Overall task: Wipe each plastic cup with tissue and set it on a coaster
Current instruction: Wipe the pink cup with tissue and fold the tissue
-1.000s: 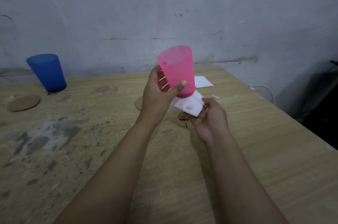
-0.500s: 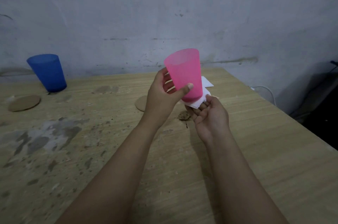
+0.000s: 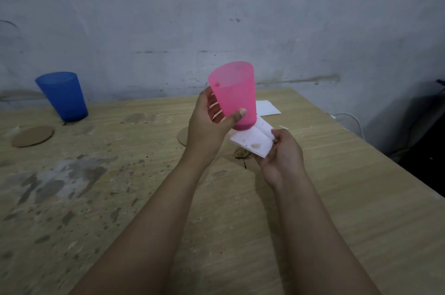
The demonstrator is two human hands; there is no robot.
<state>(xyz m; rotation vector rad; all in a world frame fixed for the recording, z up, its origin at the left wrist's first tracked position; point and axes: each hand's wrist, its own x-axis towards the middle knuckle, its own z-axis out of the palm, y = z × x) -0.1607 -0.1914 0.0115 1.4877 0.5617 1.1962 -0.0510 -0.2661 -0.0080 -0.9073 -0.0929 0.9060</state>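
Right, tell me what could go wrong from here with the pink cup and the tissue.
1. The folded tissue in the right hand already shows a brownish stain, so further wiping might smear dirt back onto the pink cup.
2. The left hand holds the cup tilted, thumb on one side and fingers behind, near its narrow base; it could slip.
3. The nearest coaster is mostly hidden behind that hand, so setting the cup down may miss it.

Pink cup (image 3: 234, 94), blue cup (image 3: 63, 97), white stained tissue (image 3: 252, 143)
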